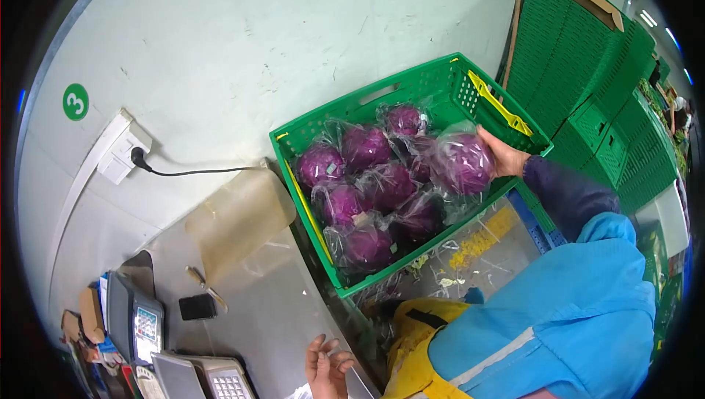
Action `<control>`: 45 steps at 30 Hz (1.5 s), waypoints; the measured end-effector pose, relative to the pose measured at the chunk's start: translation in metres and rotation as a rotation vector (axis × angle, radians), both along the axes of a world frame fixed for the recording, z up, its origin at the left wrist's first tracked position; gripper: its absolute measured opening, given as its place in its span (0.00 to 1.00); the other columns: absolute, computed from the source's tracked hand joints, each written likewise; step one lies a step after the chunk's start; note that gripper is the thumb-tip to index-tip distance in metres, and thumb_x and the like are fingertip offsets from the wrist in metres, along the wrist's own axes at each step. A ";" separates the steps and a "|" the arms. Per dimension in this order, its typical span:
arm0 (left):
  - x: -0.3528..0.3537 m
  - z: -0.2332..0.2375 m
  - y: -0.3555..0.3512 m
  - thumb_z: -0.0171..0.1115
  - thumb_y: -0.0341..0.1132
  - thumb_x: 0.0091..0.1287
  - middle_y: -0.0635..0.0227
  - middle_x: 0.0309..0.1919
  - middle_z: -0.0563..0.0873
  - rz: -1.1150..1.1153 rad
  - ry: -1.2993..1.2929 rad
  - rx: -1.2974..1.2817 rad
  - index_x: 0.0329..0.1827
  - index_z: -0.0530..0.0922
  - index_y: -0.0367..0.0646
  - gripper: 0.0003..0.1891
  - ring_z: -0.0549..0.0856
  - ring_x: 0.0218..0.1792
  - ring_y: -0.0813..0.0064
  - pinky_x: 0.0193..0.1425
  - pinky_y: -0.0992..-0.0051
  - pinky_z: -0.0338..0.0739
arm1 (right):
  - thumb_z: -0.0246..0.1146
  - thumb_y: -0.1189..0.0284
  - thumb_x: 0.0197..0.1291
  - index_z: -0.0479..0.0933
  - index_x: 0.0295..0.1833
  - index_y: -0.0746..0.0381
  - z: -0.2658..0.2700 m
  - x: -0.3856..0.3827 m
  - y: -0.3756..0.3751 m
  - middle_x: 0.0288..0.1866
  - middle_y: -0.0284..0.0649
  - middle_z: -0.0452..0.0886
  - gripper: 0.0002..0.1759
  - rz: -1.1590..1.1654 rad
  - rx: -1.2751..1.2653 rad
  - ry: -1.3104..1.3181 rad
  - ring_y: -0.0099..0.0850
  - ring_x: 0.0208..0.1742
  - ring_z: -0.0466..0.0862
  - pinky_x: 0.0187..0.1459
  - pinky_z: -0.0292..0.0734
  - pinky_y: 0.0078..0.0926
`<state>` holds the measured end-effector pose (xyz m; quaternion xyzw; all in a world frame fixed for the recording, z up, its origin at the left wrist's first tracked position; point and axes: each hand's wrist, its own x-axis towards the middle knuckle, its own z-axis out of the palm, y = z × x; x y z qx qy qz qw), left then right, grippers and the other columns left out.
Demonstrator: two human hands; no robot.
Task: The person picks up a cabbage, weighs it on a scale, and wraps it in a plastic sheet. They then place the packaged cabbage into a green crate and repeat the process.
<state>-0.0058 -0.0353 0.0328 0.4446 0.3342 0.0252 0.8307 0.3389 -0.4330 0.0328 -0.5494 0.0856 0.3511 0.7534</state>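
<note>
Bagged cabbage (465, 164) may slip from right hand (504, 155)
Loose film (461, 208) undermines its one-sided clasp; left hand (328, 371), half-spread, well apart, lends no support

1. Round green sign (76, 102), mounted on the pale wall (220, 32): bears a single white numeral "3", set at a slight tilt; the one clearly legible marking.
2. Lit screen (147, 334), on the dark device: displays a pale layout with small coloured blocks; characters too small to read.
3. Keypad (228, 383), on the grey machine: rows of light keys; any legends too small to read.
4. Small pale sticker (331, 168), on a wrapped purple cabbage (319, 164): print illegible.
5. White label (424, 122), at a clear bag among the cabbages: wording illegible.
</note>
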 end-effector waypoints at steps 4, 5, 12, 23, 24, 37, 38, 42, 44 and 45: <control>0.001 -0.006 0.002 0.56 0.37 0.66 0.58 0.50 0.76 -0.004 0.020 -0.017 0.62 0.65 0.38 0.23 0.81 0.37 0.69 0.37 0.75 0.76 | 0.47 0.35 0.54 0.53 0.70 0.53 -0.043 0.021 -0.022 0.70 0.50 0.56 0.45 0.451 -0.546 0.123 0.44 0.67 0.62 0.59 0.60 0.59; 0.001 -0.008 0.002 0.56 0.37 0.66 0.59 0.49 0.76 0.013 0.029 -0.028 0.62 0.65 0.38 0.23 0.81 0.37 0.69 0.37 0.75 0.76 | 0.48 0.34 0.53 0.53 0.70 0.54 -0.053 0.024 -0.017 0.69 0.53 0.56 0.47 0.509 -0.577 0.144 0.44 0.67 0.62 0.59 0.62 0.54; -0.011 -0.011 0.000 0.50 0.40 0.68 0.60 0.48 0.76 0.055 0.061 0.051 0.58 0.68 0.40 0.19 0.80 0.40 0.69 0.42 0.72 0.78 | 0.47 0.35 0.55 0.67 0.63 0.57 -0.047 0.034 -0.006 0.61 0.46 0.69 0.41 0.643 -0.863 -0.023 0.40 0.49 0.76 0.52 0.70 0.35; -0.059 -0.026 -0.010 0.50 0.36 0.69 0.66 0.47 0.77 0.273 0.022 -0.132 0.59 0.67 0.40 0.17 0.79 0.38 0.78 0.43 0.81 0.75 | 0.58 0.75 0.54 0.70 0.34 0.66 0.052 0.017 0.257 0.21 0.38 0.73 0.05 0.543 -0.608 -1.428 0.23 0.23 0.73 0.26 0.67 0.22; -0.062 -0.029 -0.011 0.50 0.36 0.69 0.66 0.47 0.77 0.331 0.013 -0.128 0.59 0.67 0.40 0.17 0.79 0.38 0.78 0.43 0.81 0.75 | 0.59 0.75 0.53 0.70 0.34 0.65 0.054 0.002 0.294 0.22 0.38 0.74 0.06 0.572 -0.492 -1.520 0.25 0.23 0.73 0.27 0.67 0.23; -0.181 -0.055 -0.046 0.51 0.39 0.69 0.63 0.48 0.75 0.838 -0.024 -0.079 0.58 0.66 0.40 0.19 0.77 0.35 0.81 0.42 0.80 0.75 | 0.56 0.73 0.55 0.64 0.61 0.67 -0.091 0.022 0.505 0.53 0.56 0.73 0.26 1.258 -0.912 -2.023 0.50 0.56 0.71 0.55 0.67 0.39; -0.194 -0.056 -0.048 0.51 0.39 0.69 0.63 0.48 0.75 0.865 -0.025 -0.077 0.58 0.66 0.40 0.19 0.77 0.35 0.81 0.42 0.80 0.75 | 0.55 0.75 0.56 0.65 0.59 0.69 -0.099 0.028 0.505 0.51 0.56 0.74 0.24 1.086 -0.731 -2.090 0.50 0.53 0.73 0.53 0.68 0.40; -0.259 -0.042 -0.046 0.51 0.38 0.68 0.63 0.47 0.77 1.236 0.090 0.090 0.56 0.69 0.41 0.16 0.78 0.39 0.78 0.45 0.77 0.74 | 0.53 0.78 0.56 0.68 0.54 0.73 -0.044 -0.064 0.489 0.47 0.56 0.75 0.19 0.848 -0.331 -2.152 0.51 0.49 0.74 0.49 0.69 0.42; -0.294 -0.039 -0.041 0.51 0.37 0.68 0.64 0.46 0.77 1.365 0.143 0.173 0.55 0.69 0.41 0.16 0.78 0.39 0.77 0.46 0.77 0.73 | 0.53 0.78 0.56 0.69 0.53 0.74 -0.046 -0.096 0.474 0.48 0.56 0.75 0.18 1.015 -0.266 -2.078 0.51 0.50 0.74 0.49 0.68 0.42; -0.310 -0.036 -0.040 0.51 0.36 0.68 0.65 0.45 0.76 1.433 0.121 0.213 0.55 0.70 0.40 0.15 0.77 0.40 0.77 0.46 0.77 0.73 | 0.53 0.78 0.56 0.70 0.52 0.74 -0.049 -0.109 0.464 0.48 0.55 0.75 0.18 1.178 -0.220 -1.994 0.50 0.51 0.73 0.50 0.67 0.42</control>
